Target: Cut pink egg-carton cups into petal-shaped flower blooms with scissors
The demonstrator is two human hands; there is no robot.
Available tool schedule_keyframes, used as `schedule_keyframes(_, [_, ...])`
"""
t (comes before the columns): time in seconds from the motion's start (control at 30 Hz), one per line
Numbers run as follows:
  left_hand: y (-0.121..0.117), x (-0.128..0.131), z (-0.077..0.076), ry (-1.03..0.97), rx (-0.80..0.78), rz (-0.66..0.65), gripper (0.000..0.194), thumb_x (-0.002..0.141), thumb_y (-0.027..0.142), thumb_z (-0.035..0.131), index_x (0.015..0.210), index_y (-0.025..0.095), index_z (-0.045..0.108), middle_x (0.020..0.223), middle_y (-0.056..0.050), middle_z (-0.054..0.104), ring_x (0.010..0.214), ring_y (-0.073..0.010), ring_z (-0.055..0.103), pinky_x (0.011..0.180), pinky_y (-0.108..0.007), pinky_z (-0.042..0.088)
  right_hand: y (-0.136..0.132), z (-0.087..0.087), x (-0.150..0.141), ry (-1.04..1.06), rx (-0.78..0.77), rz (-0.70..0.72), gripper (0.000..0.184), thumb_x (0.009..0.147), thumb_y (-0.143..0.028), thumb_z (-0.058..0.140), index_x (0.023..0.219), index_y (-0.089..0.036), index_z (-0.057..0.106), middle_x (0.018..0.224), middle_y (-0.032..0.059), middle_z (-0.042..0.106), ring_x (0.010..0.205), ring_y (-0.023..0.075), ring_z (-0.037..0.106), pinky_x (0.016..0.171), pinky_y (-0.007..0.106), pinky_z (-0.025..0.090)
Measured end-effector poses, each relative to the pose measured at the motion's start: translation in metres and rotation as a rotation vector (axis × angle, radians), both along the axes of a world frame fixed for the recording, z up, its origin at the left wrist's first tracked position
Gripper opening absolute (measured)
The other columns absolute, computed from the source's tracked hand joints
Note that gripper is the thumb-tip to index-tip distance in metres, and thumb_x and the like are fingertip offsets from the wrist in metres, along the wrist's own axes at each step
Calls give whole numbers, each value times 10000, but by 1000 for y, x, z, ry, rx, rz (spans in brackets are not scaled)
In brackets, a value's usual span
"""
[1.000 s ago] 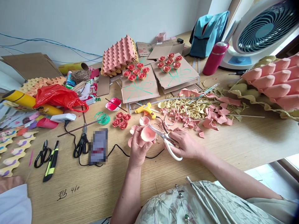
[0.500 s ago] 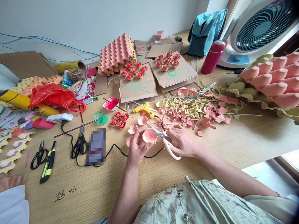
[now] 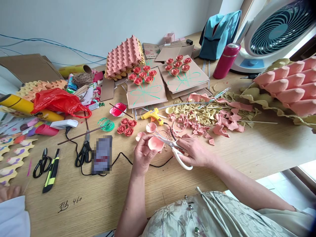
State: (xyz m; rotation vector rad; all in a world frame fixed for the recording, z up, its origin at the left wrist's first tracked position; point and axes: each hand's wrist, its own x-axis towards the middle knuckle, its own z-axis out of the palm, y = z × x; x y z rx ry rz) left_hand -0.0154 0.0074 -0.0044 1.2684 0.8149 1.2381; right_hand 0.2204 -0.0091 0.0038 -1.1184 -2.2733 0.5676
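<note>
Between the thumb and fingers of my left hand is a pink egg-carton cup, its hollow facing up. My right hand is closed around the white handles of a pair of scissors. The scissor blades lie at the cup's far right rim; whether they touch it I cannot tell. Just beyond the held cup, another pink cup sits on the table, and one more is partly hidden behind my left fingers. Several red paper roses stand left of these cups.
A yellow glue gun lies behind the cups, beside a heap of pink and yellow carton scraps. Cardboard sheets bearing roses are further back. Black scissors, a phone and a cutter knife lie left. Another person's hand rests at the left edge.
My left hand has shifted slightly left with the cup, which is tilted a little differently. The scissors stay near its rim in my right hand.
</note>
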Motion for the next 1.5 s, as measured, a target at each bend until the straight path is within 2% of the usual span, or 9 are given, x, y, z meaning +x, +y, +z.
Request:
schedule_keyframes(0.2, [0, 4, 10, -89, -15, 41, 447, 748, 499, 800, 1093, 236, 693, 984, -34, 596, 798, -146, 600, 611, -234, 558, -2, -3, -1, 8, 26, 16, 299, 995, -380, 470, 741, -229, 426, 648, 3, 517, 631, 169, 456, 691, 315, 349])
schedule_keyframes(0.33, [0, 3, 9, -91, -31, 61, 440, 754, 504, 793, 1098, 249, 693, 1008, -36, 611, 793, -146, 602, 596, -225, 534, 0, -3, -1, 17, 3, 5, 286, 997, -381, 469, 759, -227, 435, 683, 21, 553, 656, 179, 487, 690, 314, 356])
schedule_keyframes(0.5, [0, -1, 0, -7, -23, 10, 465, 737, 490, 816, 1111, 247, 684, 1051, -50, 675, 943, -197, 656, 857, -326, 553, 1, -1, -2, -44, -19, -10, 251, 988, -393, 476, 814, -212, 470, 733, 33, 581, 693, 193, 518, 747, 340, 363])
schedule_keyframes(0.6, [0, -3, -2, 54, -29, -43, 491, 735, 520, 807, 1105, 226, 672, 1027, -68, 705, 997, -239, 671, 918, -368, 534, 2, 0, -1, -80, -13, 3, 232, 977, -397, 476, 845, -207, 489, 760, 40, 589, 727, 208, 528, 779, 357, 363])
schedule_keyframes(0.73, [0, -2, -1, 39, -32, -72, 452, 753, 503, 797, 1085, 226, 665, 1015, -67, 715, 988, -236, 677, 893, -352, 536, 3, 0, -1, -75, -4, 16, 228, 966, -396, 483, 838, -208, 483, 750, 31, 580, 713, 202, 520, 783, 361, 354])
schedule_keyframes(0.9, [0, -1, 0, 35, -42, -11, 493, 712, 541, 816, 1057, 219, 674, 952, -44, 699, 901, -206, 676, 834, -320, 546, 1, 0, -1, -25, 7, 16, 240, 963, -378, 493, 791, -216, 449, 698, 11, 547, 670, 186, 490, 773, 350, 346])
schedule_keyframes(1.03, [-1, 1, 1, 9, -42, 9, 457, 735, 529, 799, 1056, 226, 682, 923, -23, 671, 881, -191, 662, 829, -323, 566, -1, -1, -2, 5, 7, 11, 267, 975, -391, 482, 775, -221, 433, 688, 13, 529, 665, 186, 470, 743, 339, 343])
schedule_keyframes(1.27, [-3, 5, 6, -60, -75, -3, 444, 778, 548, 753, 1075, 230, 665, 934, -25, 642, 778, -170, 658, 618, -284, 604, -3, 0, -2, 29, 16, 18, 286, 990, -399, 470, 767, -225, 431, 688, 19, 536, 664, 183, 464, 724, 331, 358])
schedule_keyframes(1.5, [-4, 3, 5, -88, -101, 53, 410, 835, 552, 688, 1065, 213, 659, 967, -40, 625, 776, -164, 643, 545, -254, 596, -4, 0, -3, 2, 40, 41, 293, 996, -385, 451, 750, -226, 434, 658, 18, 532, 641, 178, 447, 685, 321, 349])
